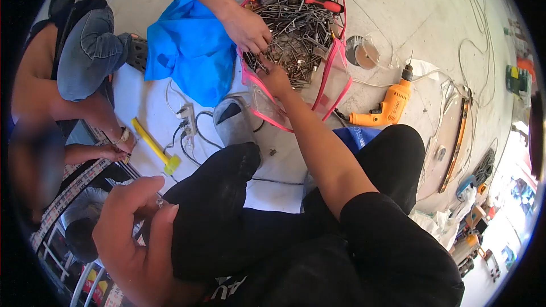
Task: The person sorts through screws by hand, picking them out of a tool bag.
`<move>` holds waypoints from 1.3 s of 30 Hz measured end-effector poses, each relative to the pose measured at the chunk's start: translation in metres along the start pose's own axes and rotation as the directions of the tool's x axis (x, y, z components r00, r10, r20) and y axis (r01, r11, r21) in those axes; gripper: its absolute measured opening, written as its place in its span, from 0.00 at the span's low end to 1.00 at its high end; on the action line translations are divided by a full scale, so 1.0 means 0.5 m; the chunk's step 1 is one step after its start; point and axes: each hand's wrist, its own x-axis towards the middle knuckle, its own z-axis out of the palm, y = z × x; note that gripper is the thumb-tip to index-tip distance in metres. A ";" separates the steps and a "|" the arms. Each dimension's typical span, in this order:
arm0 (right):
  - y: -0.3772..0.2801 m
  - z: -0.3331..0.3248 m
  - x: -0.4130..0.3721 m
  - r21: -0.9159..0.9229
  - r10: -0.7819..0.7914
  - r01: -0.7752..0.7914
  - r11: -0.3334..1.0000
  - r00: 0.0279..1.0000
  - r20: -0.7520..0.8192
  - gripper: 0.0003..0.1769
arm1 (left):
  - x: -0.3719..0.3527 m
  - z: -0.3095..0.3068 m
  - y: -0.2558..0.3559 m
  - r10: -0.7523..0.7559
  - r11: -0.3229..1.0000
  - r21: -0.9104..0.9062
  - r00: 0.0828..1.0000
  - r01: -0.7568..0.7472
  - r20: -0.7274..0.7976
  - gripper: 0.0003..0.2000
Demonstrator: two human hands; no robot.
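Observation:
At the lower left my left hand (136, 227) pinches a small shiny metal piece (160, 201) between thumb and forefinger; it is too small to name exactly. My right hand (274, 78) reaches into a clear plastic bag with pink trim (336, 74), at the near left side of a heap of screws and bolts (298, 28). Its fingers are curled among the screws, and what they hold is hidden. Another person's hand (247, 28) comes from above into the same heap, just beyond mine. A screwdriver with a red handle (324, 3) lies on top of the heap.
A blue cloth bag (190, 51) lies left of the screws. An orange drill (387, 105) rests on the floor at right, its cord nearby. A yellow hammer (156, 146) and a power strip (186, 122) lie at left, where another person sits. A level (455, 142) lies far right.

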 end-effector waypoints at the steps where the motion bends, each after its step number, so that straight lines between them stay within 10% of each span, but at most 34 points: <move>1: 0.005 0.003 0.002 0.005 0.000 0.000 1.000 1.000 -0.007 0.30 | 0.002 0.000 0.006 0.003 1.000 0.005 1.000 -0.003 0.016 0.13; 16: 0.062 -0.088 0.012 -0.267 -0.039 0.188 0.945 0.876 0.480 0.24 | 0.013 0.008 0.030 0.137 0.988 0.065 0.986 -0.143 0.095 0.15; 19: 0.059 -0.107 0.004 0.019 0.152 -0.154 0.988 0.985 0.088 0.22 | 0.014 0.007 0.025 0.146 0.986 0.066 0.984 -0.153 0.099 0.15; 22: 0.057 -0.099 0.024 0.005 0.107 -0.109 0.994 0.972 -0.209 0.22 | 0.015 0.008 0.019 0.198 0.974 0.089 0.976 -0.206 0.096 0.15; 39: 0.135 -0.071 0.080 -0.123 -0.021 -0.076 0.990 0.768 -0.640 0.12 | 0.011 -0.002 -0.008 0.168 0.978 0.116 0.984 -0.174 0.060 0.15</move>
